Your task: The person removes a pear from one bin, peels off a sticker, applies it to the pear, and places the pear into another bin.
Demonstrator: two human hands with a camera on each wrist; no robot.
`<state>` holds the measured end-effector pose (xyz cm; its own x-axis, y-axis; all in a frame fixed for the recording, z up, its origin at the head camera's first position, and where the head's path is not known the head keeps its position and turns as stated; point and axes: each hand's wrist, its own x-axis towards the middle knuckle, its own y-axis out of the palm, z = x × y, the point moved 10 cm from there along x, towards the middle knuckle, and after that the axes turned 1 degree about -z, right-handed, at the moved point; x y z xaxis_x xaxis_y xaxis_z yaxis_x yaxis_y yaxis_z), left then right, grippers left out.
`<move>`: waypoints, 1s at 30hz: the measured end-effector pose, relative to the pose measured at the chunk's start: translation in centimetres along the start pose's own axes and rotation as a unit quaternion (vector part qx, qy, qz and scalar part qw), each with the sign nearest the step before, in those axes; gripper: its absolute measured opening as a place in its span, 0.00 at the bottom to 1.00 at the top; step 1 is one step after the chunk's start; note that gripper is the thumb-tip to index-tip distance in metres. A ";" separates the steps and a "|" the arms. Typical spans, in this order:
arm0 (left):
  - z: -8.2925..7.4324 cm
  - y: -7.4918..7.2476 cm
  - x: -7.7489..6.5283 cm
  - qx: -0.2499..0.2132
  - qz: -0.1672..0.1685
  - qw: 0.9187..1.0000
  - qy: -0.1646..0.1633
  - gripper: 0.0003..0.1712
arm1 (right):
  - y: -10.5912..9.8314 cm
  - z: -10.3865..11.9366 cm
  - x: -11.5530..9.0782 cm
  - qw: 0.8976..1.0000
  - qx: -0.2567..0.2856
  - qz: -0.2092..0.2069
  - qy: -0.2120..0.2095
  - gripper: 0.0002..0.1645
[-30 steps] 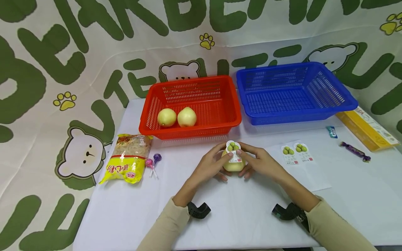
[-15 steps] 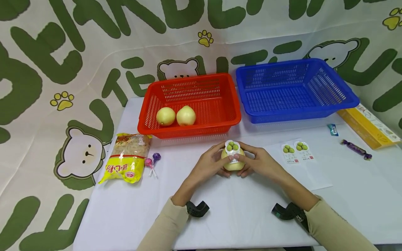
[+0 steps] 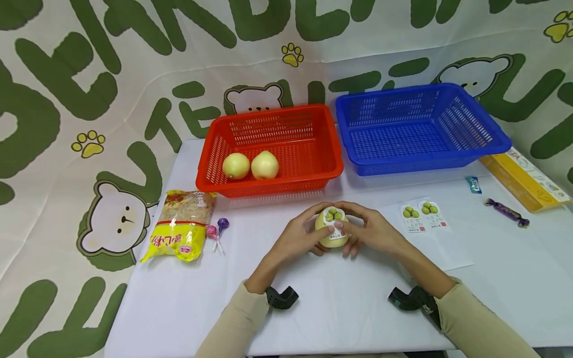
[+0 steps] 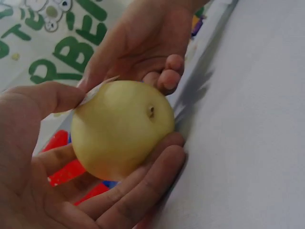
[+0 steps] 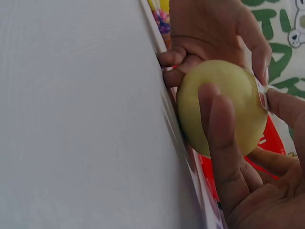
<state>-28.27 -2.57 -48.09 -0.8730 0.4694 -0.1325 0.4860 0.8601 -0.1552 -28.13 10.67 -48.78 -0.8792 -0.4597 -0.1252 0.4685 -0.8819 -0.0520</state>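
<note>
While both hands (image 3: 294, 236) hold yel. fruit (image 4: 119, 131), thumbs (image 4: 62, 98) touch its sticker (image 3: 333, 215).

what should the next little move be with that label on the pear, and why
I'd probably smooth the label down with the thumb of the right hand while the left hand steadies the pear. Both thumbs touch the label, and in the left wrist view one edge seems to stand off the pear.
</note>
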 end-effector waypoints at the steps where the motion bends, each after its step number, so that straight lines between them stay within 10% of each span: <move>1: 0.0 0.0 0.0 0.003 -0.005 1.000 0.004 0.30 | -0.1 -0.1 0.1 1.000 -0.004 -0.011 0.000 0.35; 30: -0.1 -0.6 0.5 0.021 -0.085 0.996 0.024 0.18 | -1.0 0.1 0.2 0.996 -0.057 -0.071 -0.026 0.25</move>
<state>-29.01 -2.84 -48.01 -0.9434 0.3275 -0.0535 0.3312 0.9194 -0.2122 -28.77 11.45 -48.64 -0.9388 -0.3395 -0.0576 0.3442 -0.9217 -0.1788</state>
